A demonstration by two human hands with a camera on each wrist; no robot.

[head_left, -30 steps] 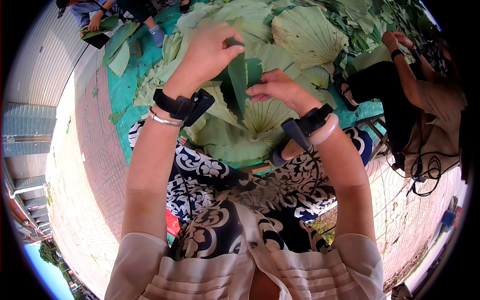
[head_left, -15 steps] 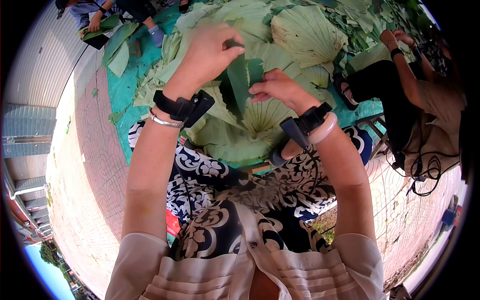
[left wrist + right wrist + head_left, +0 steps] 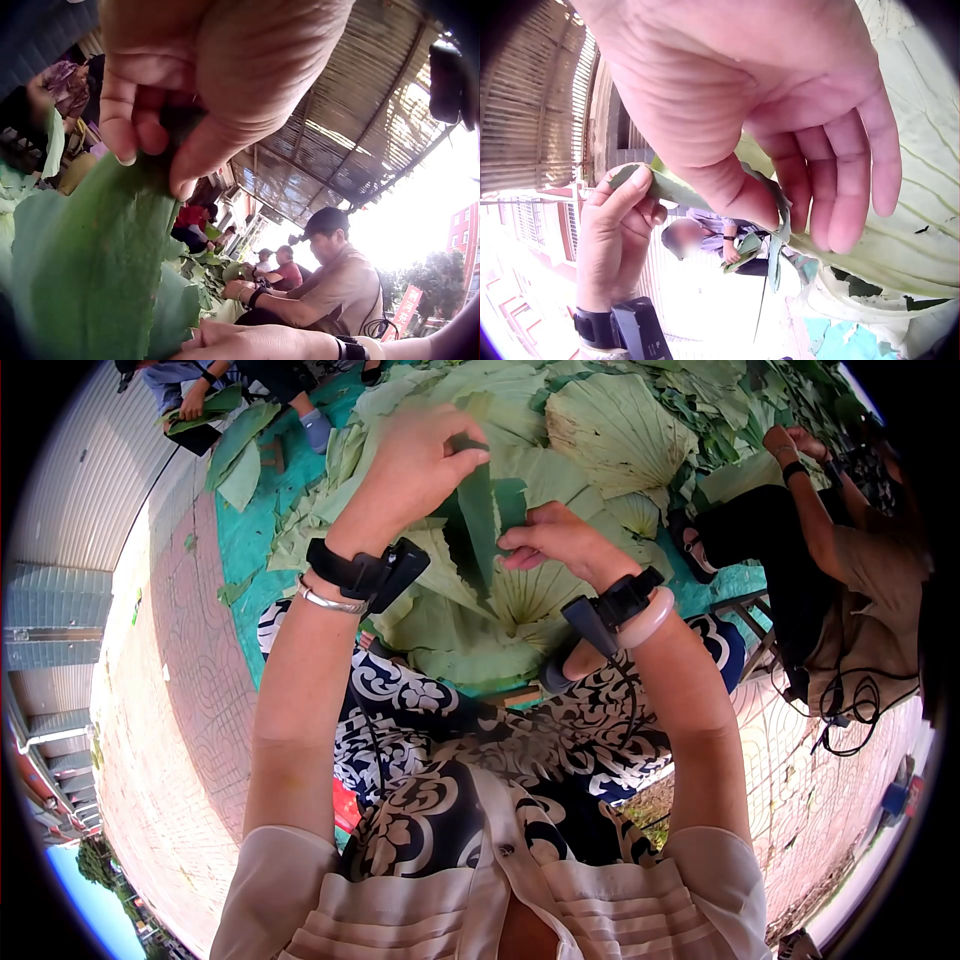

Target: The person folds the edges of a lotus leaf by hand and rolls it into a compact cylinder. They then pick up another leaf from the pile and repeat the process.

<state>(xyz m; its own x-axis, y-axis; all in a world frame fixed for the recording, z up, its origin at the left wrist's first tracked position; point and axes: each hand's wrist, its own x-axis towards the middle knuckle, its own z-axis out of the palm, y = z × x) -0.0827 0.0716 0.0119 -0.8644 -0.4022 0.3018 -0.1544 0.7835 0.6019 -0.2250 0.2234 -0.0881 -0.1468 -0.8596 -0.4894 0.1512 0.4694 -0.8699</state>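
A folded green lotus leaf (image 3: 476, 525) is held up between both hands, its darker face showing toward the head camera. My left hand (image 3: 412, 472) pinches its upper end between thumb and fingers. Lower and to the right, my right hand (image 3: 560, 538) pinches the leaf's ragged edge. In the left wrist view, the leaf (image 3: 90, 255) hangs broad below the left thumb and fingers. The right wrist view shows a narrow band of leaf (image 3: 679, 189) running from the left hand (image 3: 619, 240) to the right thumb. Several pale lotus leaves (image 3: 530, 590) lie spread beneath both hands.
A large pale leaf (image 3: 615, 435) lies beyond the hands on the leaf pile. Teal sheeting (image 3: 240, 550) covers the ground beside paving (image 3: 190, 660). A seated person (image 3: 840, 550) works at the right, another (image 3: 200, 395) at the far left. A wooden stool (image 3: 755, 615) stands at the right.
The right hand's fingertips have shifted very slightly to the right with the leaf's edge. My left hand stays in place, still pinching the leaf.
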